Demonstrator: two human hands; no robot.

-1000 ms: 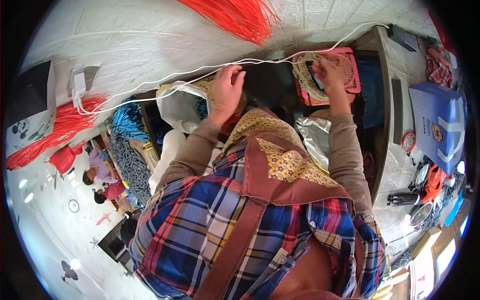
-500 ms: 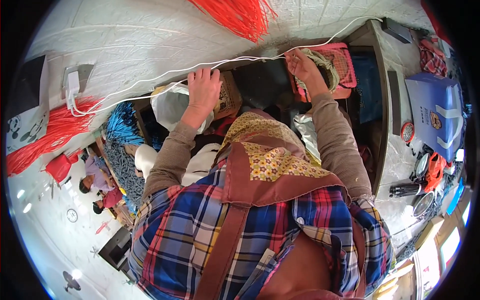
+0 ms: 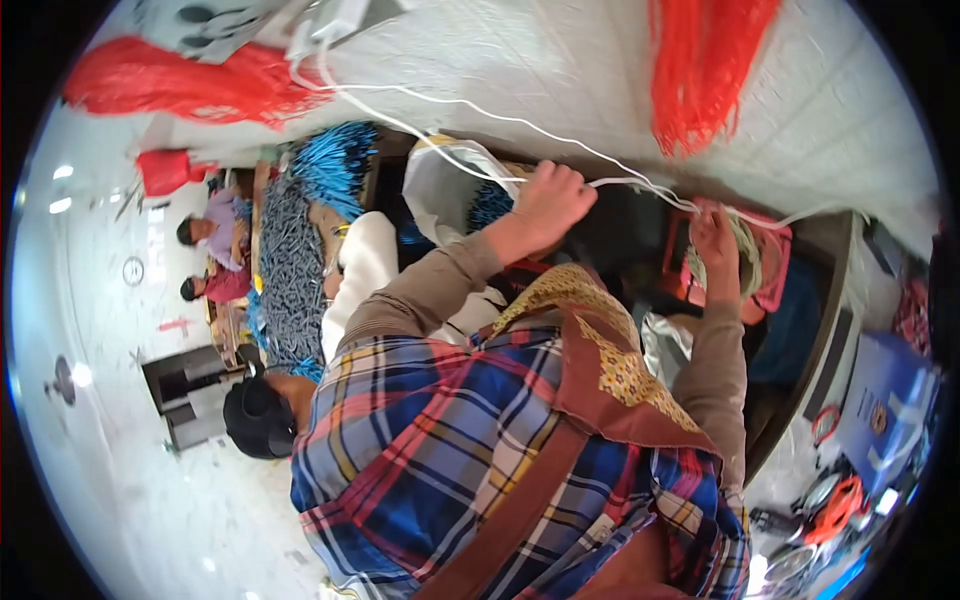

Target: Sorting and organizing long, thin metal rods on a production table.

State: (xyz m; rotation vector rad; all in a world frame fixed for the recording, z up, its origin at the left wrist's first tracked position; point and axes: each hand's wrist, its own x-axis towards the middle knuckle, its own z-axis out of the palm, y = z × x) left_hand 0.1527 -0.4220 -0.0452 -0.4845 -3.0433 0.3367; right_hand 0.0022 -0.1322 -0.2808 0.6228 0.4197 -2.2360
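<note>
A white cable point(image 3: 455, 163) runs from a white plug block point(image 3: 345, 18) on the wall, with a second white strand beside it. My left hand point(image 3: 552, 205) is closed on the cable, above a white bag point(image 3: 430, 205) that has blue strands inside. To the right, my right hand point(image 3: 714, 245) pinches the cable near the point where the strands come together. Just past that hand are a pink basket point(image 3: 783, 268) and a coil of pale cord point(image 3: 748, 262). From there the cable carries on along the wall to the right.
Red strands point(image 3: 705, 75) hang on the wall, with another red bundle point(image 3: 190, 82) at left. A pile of grey cords point(image 3: 285, 265) and blue strands point(image 3: 335, 165) lie at left. A person in a black cap point(image 3: 262, 415) is close by on my left. A blue bag point(image 3: 880, 400) stands right.
The view has swung, so the scene sits further right and lower. My left hand has moved along the cable, closer to the right hand. The capped person has come into view.
</note>
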